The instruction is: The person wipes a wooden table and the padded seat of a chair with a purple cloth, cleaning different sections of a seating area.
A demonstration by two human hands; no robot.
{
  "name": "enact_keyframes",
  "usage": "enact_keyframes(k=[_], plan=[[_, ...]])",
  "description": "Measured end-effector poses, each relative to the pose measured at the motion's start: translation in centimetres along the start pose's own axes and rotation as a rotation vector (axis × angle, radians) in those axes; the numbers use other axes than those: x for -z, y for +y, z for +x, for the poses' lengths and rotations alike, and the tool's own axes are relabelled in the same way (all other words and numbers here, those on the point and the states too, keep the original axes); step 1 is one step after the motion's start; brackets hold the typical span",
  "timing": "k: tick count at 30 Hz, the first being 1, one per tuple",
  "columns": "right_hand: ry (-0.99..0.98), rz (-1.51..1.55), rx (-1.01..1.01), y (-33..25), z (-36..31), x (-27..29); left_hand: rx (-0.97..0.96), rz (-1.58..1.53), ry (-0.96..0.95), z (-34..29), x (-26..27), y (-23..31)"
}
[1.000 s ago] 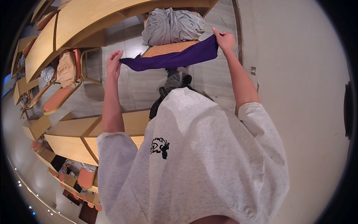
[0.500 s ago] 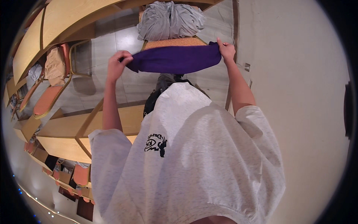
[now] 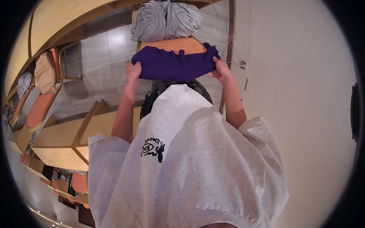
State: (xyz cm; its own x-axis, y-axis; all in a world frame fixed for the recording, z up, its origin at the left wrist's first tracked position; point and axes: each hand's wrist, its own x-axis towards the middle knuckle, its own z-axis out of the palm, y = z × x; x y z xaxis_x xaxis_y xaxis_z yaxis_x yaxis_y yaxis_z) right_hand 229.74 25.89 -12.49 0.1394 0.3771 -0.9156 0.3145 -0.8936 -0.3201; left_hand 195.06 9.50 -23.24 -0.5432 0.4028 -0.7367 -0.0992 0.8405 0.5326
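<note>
A folded purple cloth (image 3: pixel 173 66) is stretched out crosswise in front of me, its upper edge bunched and uneven. At its left end my left hand (image 3: pixel 133 70) is closed on it, the thumb on the near side and the other fingers mostly hidden behind the fabric. My right hand (image 3: pixel 221 70) grips the opposite end in the same way, thumb toward me. Just beyond the cloth stands a chair with an orange seat (image 3: pixel 186 45), partly covered from view by the cloth. A bundled grey cloth (image 3: pixel 167 21) lies on that chair.
Light wooden desks (image 3: pixel 57 26) curve along the far left, with another wooden desk (image 3: pixel 61 136) nearer on my left. Between them is an orange chair (image 3: pixel 40 110) with a tan cloth (image 3: pixel 45 74) draped over its back. A pale wall (image 3: pixel 292 95) rises close on my right.
Both hands have come closer together and slightly lower. The purple cloth, smooth and taut before, now bunches along its top edge. My left hand has a fuller grip on its end.
</note>
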Motion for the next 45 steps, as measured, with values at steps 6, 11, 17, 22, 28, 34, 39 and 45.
enact_keyframes(k=[6, 11, 17, 22, 28, 34, 39, 45], plan=[[0.02, -0.054, -0.054, -0.7, 5.2, 0.8, 0.355, -0.34, -0.292, 3.0, 1.6, 1.9], [-0.062, 0.023, -0.075, -0.7, 8.2, 1.5, 0.215, -0.249, -0.132, -0.1, 1.6, 1.1], [-0.176, -0.065, -0.074, -0.7, 14.2, 1.3, 0.223, -0.47, 0.24, -5.0, -0.7, 2.0], [-0.139, -0.304, 0.06, 1.2, 21.6, -0.1, 0.219, -0.363, 0.554, -11.7, -4.3, 6.7], [-0.019, -0.779, 0.295, 2.5, 30.3, -3.9, 0.318, -0.469, 0.771, -16.1, -9.2, 9.8], [-0.01, -0.873, 0.241, 0.9, 34.7, -6.8, 0.246, -0.29, 0.798, -19.7, -13.0, 12.1], [-0.069, -1.021, 0.294, -0.8, 36.5, -8.3, 0.297, 0.018, 0.828, -20.6, -14.8, 14.1], [-0.045, -0.886, 0.267, 0.8, 38.8, -9.4, 0.253, -0.014, 0.858, -20.5, -15.2, 13.6]])
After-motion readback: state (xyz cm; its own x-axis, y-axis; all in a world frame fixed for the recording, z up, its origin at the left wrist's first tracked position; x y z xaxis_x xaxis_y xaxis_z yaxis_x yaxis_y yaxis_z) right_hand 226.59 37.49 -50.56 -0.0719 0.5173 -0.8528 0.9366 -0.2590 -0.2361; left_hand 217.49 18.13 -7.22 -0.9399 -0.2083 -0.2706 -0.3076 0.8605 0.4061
